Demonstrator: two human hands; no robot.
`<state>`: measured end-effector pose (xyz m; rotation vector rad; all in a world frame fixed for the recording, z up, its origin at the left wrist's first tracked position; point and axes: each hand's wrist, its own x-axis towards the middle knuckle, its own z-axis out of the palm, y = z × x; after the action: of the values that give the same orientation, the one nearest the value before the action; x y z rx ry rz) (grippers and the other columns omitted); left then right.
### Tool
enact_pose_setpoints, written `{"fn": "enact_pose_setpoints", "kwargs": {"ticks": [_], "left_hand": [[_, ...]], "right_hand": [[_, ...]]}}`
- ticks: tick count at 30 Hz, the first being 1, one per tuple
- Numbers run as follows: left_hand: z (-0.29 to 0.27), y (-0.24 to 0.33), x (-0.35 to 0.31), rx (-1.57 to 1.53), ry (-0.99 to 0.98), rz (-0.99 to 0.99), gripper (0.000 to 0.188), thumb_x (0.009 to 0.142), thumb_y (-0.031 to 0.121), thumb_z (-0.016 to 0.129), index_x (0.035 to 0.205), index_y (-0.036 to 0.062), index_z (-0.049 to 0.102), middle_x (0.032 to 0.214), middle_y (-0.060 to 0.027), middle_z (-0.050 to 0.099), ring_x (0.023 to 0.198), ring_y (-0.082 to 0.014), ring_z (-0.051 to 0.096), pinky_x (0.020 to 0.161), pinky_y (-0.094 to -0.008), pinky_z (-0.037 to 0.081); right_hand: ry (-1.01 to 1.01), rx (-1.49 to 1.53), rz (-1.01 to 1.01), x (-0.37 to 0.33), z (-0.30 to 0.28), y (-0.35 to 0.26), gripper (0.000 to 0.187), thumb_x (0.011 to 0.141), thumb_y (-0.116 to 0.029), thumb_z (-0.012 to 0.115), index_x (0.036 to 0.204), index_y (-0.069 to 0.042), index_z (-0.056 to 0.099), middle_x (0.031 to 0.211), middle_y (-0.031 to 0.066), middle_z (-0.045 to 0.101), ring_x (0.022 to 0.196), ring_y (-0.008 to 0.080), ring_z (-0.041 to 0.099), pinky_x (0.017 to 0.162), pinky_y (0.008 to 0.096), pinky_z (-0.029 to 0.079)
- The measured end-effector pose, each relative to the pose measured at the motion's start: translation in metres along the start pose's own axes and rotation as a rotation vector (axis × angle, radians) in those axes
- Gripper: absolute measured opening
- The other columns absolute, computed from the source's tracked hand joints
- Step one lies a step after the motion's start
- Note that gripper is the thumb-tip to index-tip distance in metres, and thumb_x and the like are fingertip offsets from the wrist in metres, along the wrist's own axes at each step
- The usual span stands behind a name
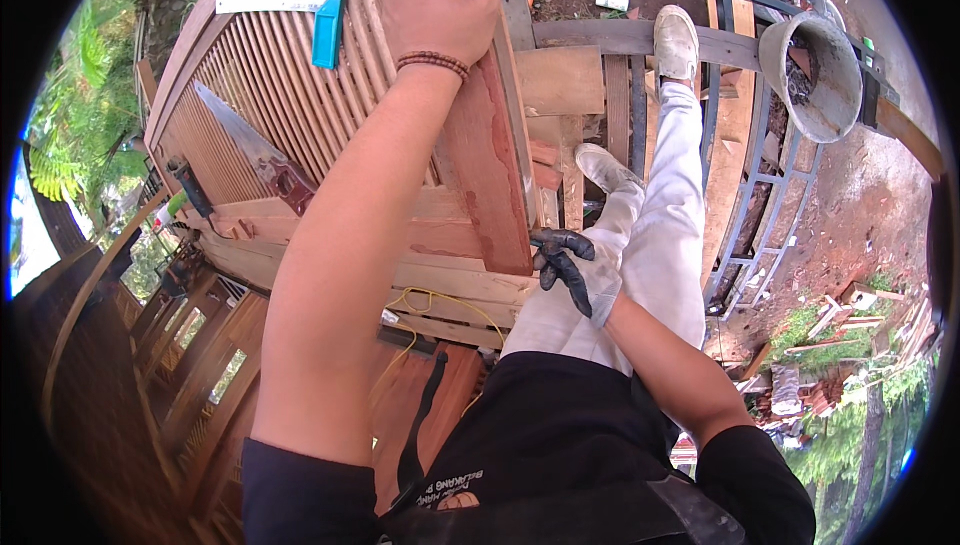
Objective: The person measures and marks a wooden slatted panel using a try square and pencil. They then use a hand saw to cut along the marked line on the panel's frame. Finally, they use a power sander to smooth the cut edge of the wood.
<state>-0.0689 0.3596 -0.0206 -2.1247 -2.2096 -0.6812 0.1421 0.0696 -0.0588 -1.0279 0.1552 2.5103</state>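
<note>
A large wooden panel [487, 160] with a reddish frame and rows of thin slats lies in front of me on the left. My left hand [437, 10], bare and with a beaded bracelet at the wrist, rests on the panel's upper right part. Its thumb is apart at the outer edge; the fingertips run out of view. My right hand [572, 267] wears a grey and black glove. Its fingers are curled beside the panel's near right corner; whatever they hold is hidden. A try square [327, 33] with a turquoise handle and a handsaw [245, 140] lie on the slats.
A dark-handled tool [190, 188] lies at the panel's left edge. Yellow cord [425, 295] runs below the panel. Metal railing [765, 205] and a grey bucket [815, 75] stand at right. My shoes [677, 45] are among planks. Wood scraps [830, 320] lie on the ground.
</note>
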Motion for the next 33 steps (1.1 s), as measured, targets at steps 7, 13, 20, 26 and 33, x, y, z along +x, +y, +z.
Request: {"fn": "enact_pose_setpoints", "kwargs": {"ticks": [7,13,20,26,33], "left_hand": [[0.004,-0.002,-0.003,-0.024,0.011,-0.039,0.063,0.077,0.018,0.064,0.132,-0.0033,0.044,0.135,-0.0282,0.045,0.127,-0.0448,0.043,0.110,-0.0481,0.034],[0.003,0.001,-0.004,-0.020,0.009,-0.032,0.062,0.078,0.020,0.064,0.132,-0.0027,0.045,0.135,-0.0270,0.046,0.128,-0.0433,0.043,0.111,-0.0466,0.035],[0.005,0.002,-0.004,-0.010,0.005,-0.049,0.061,0.078,0.022,0.064,0.132,-0.0019,0.046,0.136,-0.0272,0.046,0.128,-0.0436,0.043,0.109,-0.0469,0.036],[0.009,0.002,-0.004,0.016,0.012,-0.054,0.061,0.078,0.021,0.065,0.131,-0.0011,0.046,0.134,-0.0274,0.048,0.126,-0.0443,0.045,0.108,-0.0475,0.038],[0.011,0.002,-0.002,-0.031,0.021,-0.064,0.060,0.079,0.021,0.065,0.132,-0.0011,0.046,0.134,-0.0274,0.047,0.126,-0.0445,0.045,0.107,-0.0475,0.039]], "right_hand": [[-0.054,-0.206,0.030,0.007,-0.005,0.000,0.036,0.101,-0.019,0.057,0.130,0.002,0.057,0.086,0.0108,0.066,0.066,0.0158,0.061,0.057,0.0260,0.048],[-0.036,-0.287,0.040,0.020,-0.018,0.011,0.034,0.101,-0.019,0.057,0.129,0.001,0.058,0.084,0.0073,0.065,0.066,0.0133,0.059,0.057,0.0241,0.047],[-0.019,-0.402,-0.022,0.018,-0.015,0.008,0.030,0.100,-0.012,0.056,0.127,0.000,0.060,0.083,0.0040,0.063,0.066,0.0100,0.056,0.058,0.0218,0.045],[0.011,-0.656,-0.179,0.019,-0.005,-0.006,0.032,0.092,-0.004,0.052,0.121,-0.001,0.065,0.083,0.0059,0.068,0.067,0.0121,0.061,0.066,0.0269,0.051],[-0.026,-0.614,-0.064,0.019,-0.007,-0.020,0.026,0.093,-0.005,0.052,0.112,-0.002,0.068,0.079,0.0057,0.067,0.065,0.0140,0.059,0.062,0.0277,0.049]]}}
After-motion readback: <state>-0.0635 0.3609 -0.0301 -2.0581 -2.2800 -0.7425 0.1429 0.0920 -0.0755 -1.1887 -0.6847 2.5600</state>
